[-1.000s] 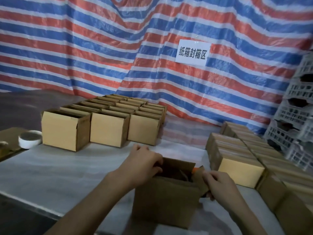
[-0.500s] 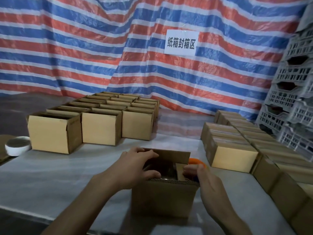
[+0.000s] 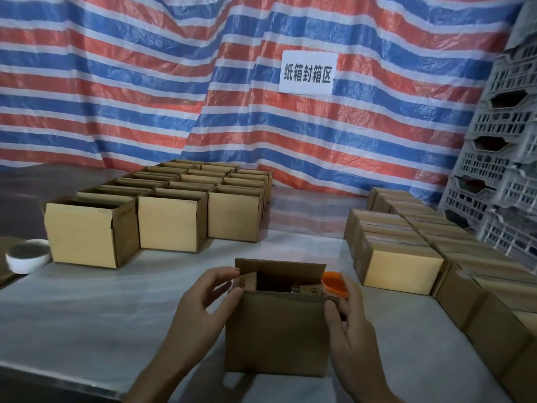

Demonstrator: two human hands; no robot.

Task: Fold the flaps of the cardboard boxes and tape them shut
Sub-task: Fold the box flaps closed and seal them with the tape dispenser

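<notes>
Found the box upright on the table, close to the front edge and roughly midway across. Noted top not yet closed: far flap and near flap both standing up, side flaps tipped inward between them. Could not make out the inside; too dark.

Logged left hand at the upper left corner of the box, fingers curled, thumb tip on the edge of the near flap, forefinger touching the corner of the far flap; pinching that corner. Logged right hand at the upper right corner, thumb pressed on the front face, fingers wrapped round the right side; gripping the box.

Spotted an orange plastic thing just behind the right hand, right beside the box. Mostly hidden; kind not determinable.

Recorded open boxes in tight rows at back left, and closed boxes in rows along the right, both groups apart from the box in hand. Recorded a white round thing at the far left, just beside the nearest open box; roll or bowl, cannot tell.

Behind everything: a striped tarp in red, blue and white, with a white sign bearing printed characters. At far right: stacked grey crates.
</notes>
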